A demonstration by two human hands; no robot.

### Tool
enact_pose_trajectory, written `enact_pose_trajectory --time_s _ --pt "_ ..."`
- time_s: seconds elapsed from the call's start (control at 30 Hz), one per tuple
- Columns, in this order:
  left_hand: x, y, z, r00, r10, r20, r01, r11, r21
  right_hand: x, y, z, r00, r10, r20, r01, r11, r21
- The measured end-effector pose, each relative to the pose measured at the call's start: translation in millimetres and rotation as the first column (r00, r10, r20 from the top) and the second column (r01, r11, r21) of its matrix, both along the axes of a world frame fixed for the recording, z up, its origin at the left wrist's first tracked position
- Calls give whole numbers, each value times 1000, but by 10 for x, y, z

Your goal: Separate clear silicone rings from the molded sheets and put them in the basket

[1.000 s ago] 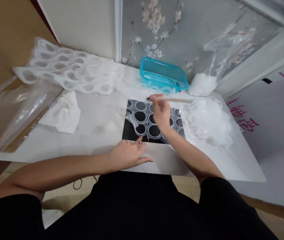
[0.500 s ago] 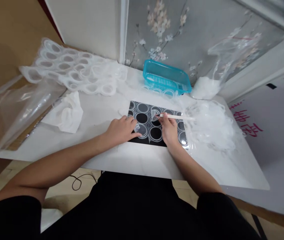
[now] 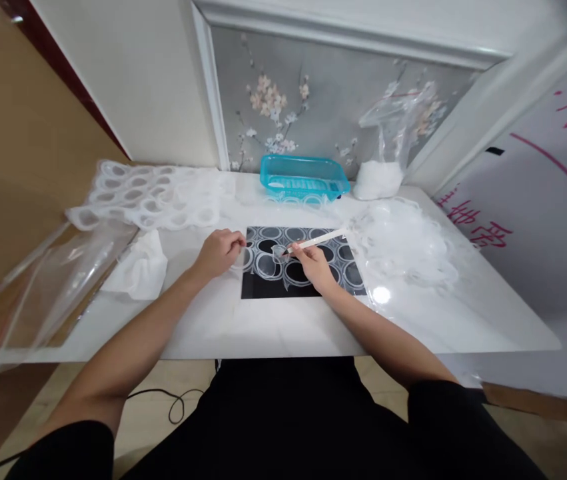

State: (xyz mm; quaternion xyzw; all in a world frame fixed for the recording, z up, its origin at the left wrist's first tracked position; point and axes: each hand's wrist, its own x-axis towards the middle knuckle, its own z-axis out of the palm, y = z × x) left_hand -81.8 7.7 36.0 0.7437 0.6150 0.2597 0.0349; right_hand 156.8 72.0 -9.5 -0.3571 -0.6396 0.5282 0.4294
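A black sheet (image 3: 263,289) lies on the table under translucent film with rows of ring outlines. Over its middle, my right hand (image 3: 314,267) is closed around a slim white pen-like tool (image 3: 322,237), its dark point aimed left. At that point sits a small clear curled piece of film (image 3: 279,253). My left hand (image 3: 220,253) is just past the sheet's left edge, thumb and fingers pinched together. A translucent ring (image 3: 244,257) shows beside those fingertips; whether they grip it is not clear.
White ring-cut film (image 3: 150,193) and a crumpled tissue (image 3: 144,267) lie left, near a clear plastic bag (image 3: 63,280). A blue basket (image 3: 304,175) stands behind, beside a bag of white material (image 3: 379,179). Heaped clear rings (image 3: 403,243) lie right.
My left hand has lifted off the sheet and moved left beyond its edge, fingers now pinched. The tool and curled film have shifted left across the sheet; the camera view has turned too.
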Motion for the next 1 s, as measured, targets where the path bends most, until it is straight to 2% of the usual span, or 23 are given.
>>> enact_pose_trajectory --time_s 0.13,0.27,0.33,0.4,0.47,0.53,0.63,0.77,0.87,1.0 --pt "-33 26 -15 996 65 67 -63 997 -34 -15 19 4 999 -14 -44 13 999 -31" --pt "0 13 -25 997 83 -2 -83 996 -5 -21 27 -11 999 39 5 -39 998 38" --pt "88 -30 -32 998 16 -57 -15 1000 13 -24 22 -23 997 58 57 -62 996 69" --pt "207 -89 -52 988 -121 -98 120 993 -16 -29 20 -34 996 52 69 -57 996 71" --pt "322 -142 -86 965 -239 -104 234 970 -60 -35 27 -42 999 35 34 -36 998 56" --pt "397 -170 -124 955 -288 -74 282 956 -81 -39 42 -43 1000 7 -25 -6 999 42" --pt "415 -156 -158 957 -287 36 289 954 -79 -44 66 -36 995 -47 -89 49 999 18" --pt "322 -91 -165 920 -244 307 267 963 -36 -55 89 -48 992 -57 -110 57 998 -9" --pt "235 -51 -179 815 -200 544 220 975 29 -67 105 -85 993 -39 -114 37 999 -19" --pt "176 -32 -200 618 -179 765 123 984 131 -76 121 -113 994 -49 -96 47 999 -20"
